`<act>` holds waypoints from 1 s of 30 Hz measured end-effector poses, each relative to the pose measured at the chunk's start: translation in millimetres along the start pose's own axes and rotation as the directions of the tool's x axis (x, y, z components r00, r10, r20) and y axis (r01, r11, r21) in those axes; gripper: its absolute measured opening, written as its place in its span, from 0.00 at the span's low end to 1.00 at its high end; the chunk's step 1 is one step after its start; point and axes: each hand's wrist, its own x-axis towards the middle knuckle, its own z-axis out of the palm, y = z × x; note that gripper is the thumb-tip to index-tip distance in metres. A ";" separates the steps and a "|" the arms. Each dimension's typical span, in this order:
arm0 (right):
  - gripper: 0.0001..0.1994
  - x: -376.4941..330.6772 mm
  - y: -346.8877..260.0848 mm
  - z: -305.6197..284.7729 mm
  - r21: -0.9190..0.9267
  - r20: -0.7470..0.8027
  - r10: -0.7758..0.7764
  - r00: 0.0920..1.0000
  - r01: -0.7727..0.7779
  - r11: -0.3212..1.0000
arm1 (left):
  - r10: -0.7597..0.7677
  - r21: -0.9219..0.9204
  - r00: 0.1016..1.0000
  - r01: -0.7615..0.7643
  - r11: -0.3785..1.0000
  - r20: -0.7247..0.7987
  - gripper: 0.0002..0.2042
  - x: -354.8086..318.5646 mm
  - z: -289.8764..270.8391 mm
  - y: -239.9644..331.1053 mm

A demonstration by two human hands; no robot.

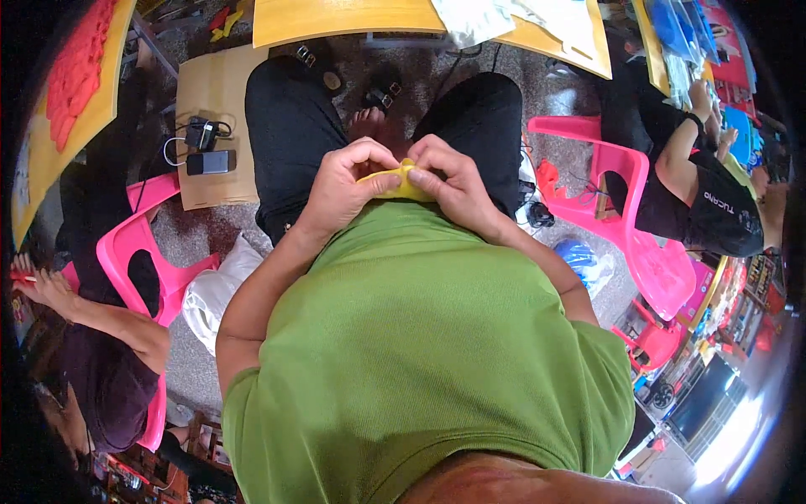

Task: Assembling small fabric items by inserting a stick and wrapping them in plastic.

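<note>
Close in front of my green shirt, both hands meet over my lap on a small, soft yellow piece (406, 186) that looks like thin rubber or cloth; its exact kind I cannot make out. My left hand (359, 178) pinches its left side between thumb and fingers. On the other side, my right hand (449, 181) grips the upper right part, thumb pressed against it. A small fold of yellow sticks up between the fingertips. Part of the piece is hidden behind my fingers and against the shirt.
A wooden-topped table (353, 18) with white sheets (474, 18) stands ahead. Red pieces (80, 71) lie on another table at left. A cardboard sheet (220, 88) bears a black power bank (211, 162). People sit on pink chairs (634, 214) on both sides. A white bag (220, 290) lies at left.
</note>
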 end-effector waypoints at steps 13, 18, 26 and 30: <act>0.09 -1.9 -10.0 7.4 -0.043 -0.340 -0.027 0.940 0.013 0.999 | 0.076 0.423 0.995 -0.096 0.901 0.062 0.10 4.3 12.2 24.6; 0.14 7.6 -15.0 -12.2 -0.154 0.157 0.030 0.987 -0.005 0.988 | 0.160 0.424 0.986 -0.165 0.891 0.047 0.09 7.5 6.6 25.1; 0.10 9.8 -70.1 -30.5 -0.224 -0.278 -0.058 0.959 -0.006 0.974 | -0.091 -0.097 0.996 0.090 0.991 -0.001 0.42 9.1 -20.6 4.4; 0.10 10.9 -31.9 -19.4 -0.167 -0.256 -0.268 0.929 0.230 0.959 | -0.134 0.115 0.988 0.125 0.985 0.074 0.39 11.7 -3.2 -3.2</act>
